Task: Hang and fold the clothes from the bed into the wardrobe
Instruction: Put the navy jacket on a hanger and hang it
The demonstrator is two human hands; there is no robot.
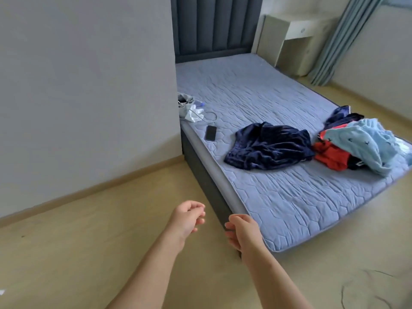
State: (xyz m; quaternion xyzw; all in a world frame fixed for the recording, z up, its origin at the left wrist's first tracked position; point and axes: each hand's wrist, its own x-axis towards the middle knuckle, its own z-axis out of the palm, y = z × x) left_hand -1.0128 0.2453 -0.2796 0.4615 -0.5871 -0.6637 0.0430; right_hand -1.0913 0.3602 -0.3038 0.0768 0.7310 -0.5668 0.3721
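While clothes (268,146) lie on the bed (278,197), left hand (187,217) and right hand (244,233) loosely curled, each grip empty

Both bare forearms reach forward from six o'clock, converging toward twelve. The left hand (187,217) sits at eleven o'clock of the right hand (243,233), near but apart. Each is empty, fingers loosely curled inward.

Mattress cover (278,197) – quilted cloth, matt, stitched hexagon pattern. Headboard (214,25) – padded fabric, vertical channels, matt. Navy garment (269,147) looks plush, faint sheen; light blue garment (365,141) soft printed cloth. Phone (211,133) glossy black. Floor (89,253) smooth, low sheen. Wall (84,85) matt.
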